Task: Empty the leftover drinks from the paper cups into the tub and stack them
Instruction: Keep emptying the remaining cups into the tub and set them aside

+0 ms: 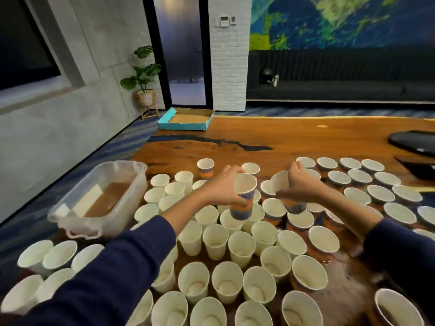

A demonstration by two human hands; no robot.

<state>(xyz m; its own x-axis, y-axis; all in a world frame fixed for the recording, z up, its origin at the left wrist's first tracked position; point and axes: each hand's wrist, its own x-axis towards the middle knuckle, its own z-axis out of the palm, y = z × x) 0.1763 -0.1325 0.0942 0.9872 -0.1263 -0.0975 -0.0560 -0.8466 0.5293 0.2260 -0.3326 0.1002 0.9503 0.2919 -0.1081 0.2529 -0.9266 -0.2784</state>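
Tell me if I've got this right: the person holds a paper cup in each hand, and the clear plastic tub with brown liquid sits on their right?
Nearly. The head view shows the tub on the person's left, not their right. The left hand and the right hand do each hold a paper cup.

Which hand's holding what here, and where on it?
Left hand grips a paper cup round its side wall, below the rim. Right hand grips a second cup, fingers round its side.
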